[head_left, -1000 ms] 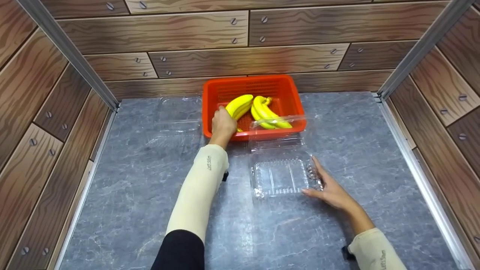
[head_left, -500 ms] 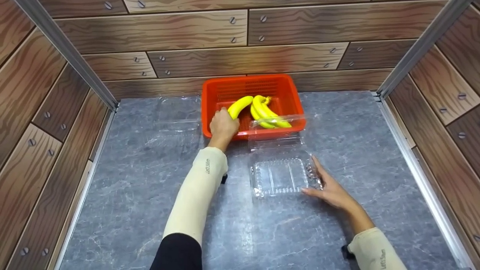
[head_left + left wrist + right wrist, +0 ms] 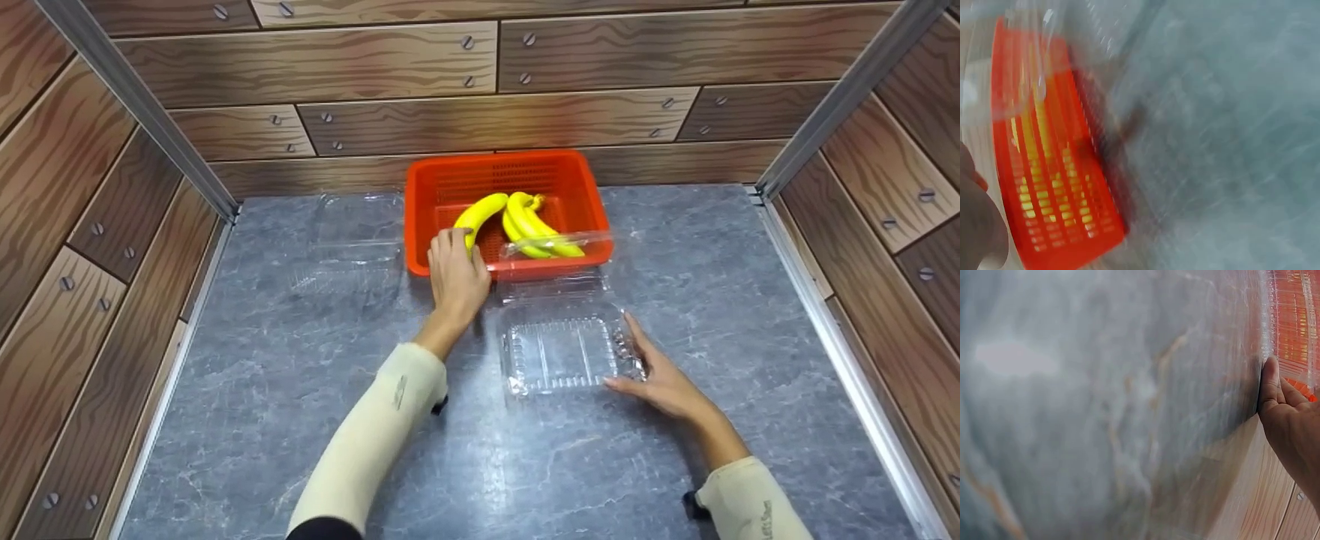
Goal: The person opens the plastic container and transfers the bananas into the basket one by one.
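Note:
In the head view my left hand (image 3: 459,277) reaches over the front rim of the red plastic basket (image 3: 416,217), its extended fingers beside the near end of a banana (image 3: 484,208). The underside of that hand is hidden; in the left wrist view only part of it (image 3: 982,225) shows, beside the basket. A bunch of bananas (image 3: 525,217) lies to the right in the basket. My right hand (image 3: 664,381) rests with spread thumb and straight fingers against the right side of an open clear plastic clamshell container (image 3: 562,352). Its raised lid overlaps the basket's front.
Another clear plastic container (image 3: 352,232) stands left of the basket, barely visible against the grey marbled surface (image 3: 270,420). Behind the basket is a wood-patterned wall (image 3: 397,124). Side walls with metal rails (image 3: 840,322) bound the surface.
My left hand has drawn back from inside the basket to its front rim, and its fingers have straightened. One banana less shows at the left of the basket. My right hand stays put.

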`<state>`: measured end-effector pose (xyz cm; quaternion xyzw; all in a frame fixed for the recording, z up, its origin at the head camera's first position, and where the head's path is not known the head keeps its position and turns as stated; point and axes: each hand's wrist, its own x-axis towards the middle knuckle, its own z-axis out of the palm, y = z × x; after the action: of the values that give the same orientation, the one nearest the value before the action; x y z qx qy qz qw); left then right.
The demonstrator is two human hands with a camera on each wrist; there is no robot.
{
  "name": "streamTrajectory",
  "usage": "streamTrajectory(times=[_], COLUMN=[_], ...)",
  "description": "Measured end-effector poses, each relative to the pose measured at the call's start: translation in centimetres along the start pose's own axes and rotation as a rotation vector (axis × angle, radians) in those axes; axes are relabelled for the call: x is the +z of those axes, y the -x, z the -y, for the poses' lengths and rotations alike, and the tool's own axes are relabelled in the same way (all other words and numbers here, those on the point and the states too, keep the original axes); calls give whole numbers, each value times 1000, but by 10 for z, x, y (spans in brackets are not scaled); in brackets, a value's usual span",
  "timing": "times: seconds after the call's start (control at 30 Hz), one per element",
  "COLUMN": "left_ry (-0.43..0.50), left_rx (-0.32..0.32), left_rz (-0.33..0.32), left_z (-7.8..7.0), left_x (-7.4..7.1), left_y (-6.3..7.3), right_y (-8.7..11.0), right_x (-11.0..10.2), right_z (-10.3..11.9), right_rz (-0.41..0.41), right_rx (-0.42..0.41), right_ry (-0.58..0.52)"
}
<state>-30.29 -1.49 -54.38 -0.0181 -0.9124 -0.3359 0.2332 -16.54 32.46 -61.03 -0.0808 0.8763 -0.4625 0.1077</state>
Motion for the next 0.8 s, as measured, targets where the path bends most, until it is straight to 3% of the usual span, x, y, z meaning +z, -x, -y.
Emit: streamTrajectory(times=[0.1, 0.17, 0.27, 0.43, 0.57, 0.8], left_ry=[68, 99, 124, 175, 160, 105], left_rx=[41, 50, 40, 73, 173, 259], left_rz=[-37, -10, 105, 373, 504, 560], left_z=[-3, -4, -3, 8, 15, 15], left_x=[-6, -9, -13, -10, -5, 0], left_y=[23, 41, 70, 108, 117, 115], right_y=[-2, -2, -2, -1, 0, 3], right_x=[0, 0, 0, 0, 0, 0], right_z=[1, 2, 1, 0, 2, 4], right_rz=[-2, -4, -4, -3, -3, 11], right_rx=[-1, 3, 0, -1, -10, -9], right_ry=[7, 13, 24, 5, -4, -62])
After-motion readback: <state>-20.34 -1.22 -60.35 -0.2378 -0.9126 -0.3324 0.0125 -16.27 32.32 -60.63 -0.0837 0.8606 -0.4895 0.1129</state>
